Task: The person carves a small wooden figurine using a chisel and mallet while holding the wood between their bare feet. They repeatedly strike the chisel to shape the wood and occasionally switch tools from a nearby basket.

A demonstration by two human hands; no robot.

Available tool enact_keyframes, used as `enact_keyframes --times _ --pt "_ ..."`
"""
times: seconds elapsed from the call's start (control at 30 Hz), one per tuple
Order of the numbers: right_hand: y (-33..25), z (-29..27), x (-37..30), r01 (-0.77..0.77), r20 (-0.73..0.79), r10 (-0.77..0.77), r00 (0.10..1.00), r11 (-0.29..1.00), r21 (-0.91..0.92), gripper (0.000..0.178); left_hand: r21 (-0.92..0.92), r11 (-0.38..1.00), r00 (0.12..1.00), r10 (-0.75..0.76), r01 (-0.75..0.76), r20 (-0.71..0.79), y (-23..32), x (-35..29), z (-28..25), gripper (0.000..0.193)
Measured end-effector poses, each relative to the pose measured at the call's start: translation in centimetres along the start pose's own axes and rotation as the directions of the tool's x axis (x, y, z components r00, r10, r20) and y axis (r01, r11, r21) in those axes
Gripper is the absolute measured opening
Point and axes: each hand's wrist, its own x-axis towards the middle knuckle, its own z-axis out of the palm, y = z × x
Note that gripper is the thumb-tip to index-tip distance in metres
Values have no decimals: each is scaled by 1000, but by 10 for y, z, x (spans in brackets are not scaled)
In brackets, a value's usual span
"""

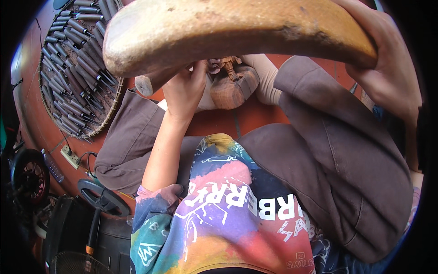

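A thick, curved wooden mallet (237, 34) with a worn, pale surface fills the top of the view, raised close to the camera. My right hand (388, 59) is closed round its right end. Lower down, my left hand (185, 91) grips a chisel (157, 81) by its brown wooden handle, whose pale butt points left. The chisel's blade is hidden. Just beyond the left hand stands a wood carving (235, 86), a small figure on a rounded, grained block, set between my feet. The mallet hides part of the figure.
A round woven basket (119, 98) at the left holds many dark-handled carving tools (82, 68). Near it lie a power strip (70, 156) and a clear bottle (53, 165). A wheel (29, 176), a dark ring-shaped part (104, 196) and a wire fan guard (75, 264) crowd the lower left.
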Motion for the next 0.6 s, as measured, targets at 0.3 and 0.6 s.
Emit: enact_keyframes --times 0.3,0.6 --pt "0 4 1 21 3 -21 1000 1000 6 39 55 995 997 79 -79 6 -6 -1 -3 17" --pt "-1 3 1 61 -3 -61 998 998 -9 37 201 955 973 227 -217 -28 -9 -1 1 17"
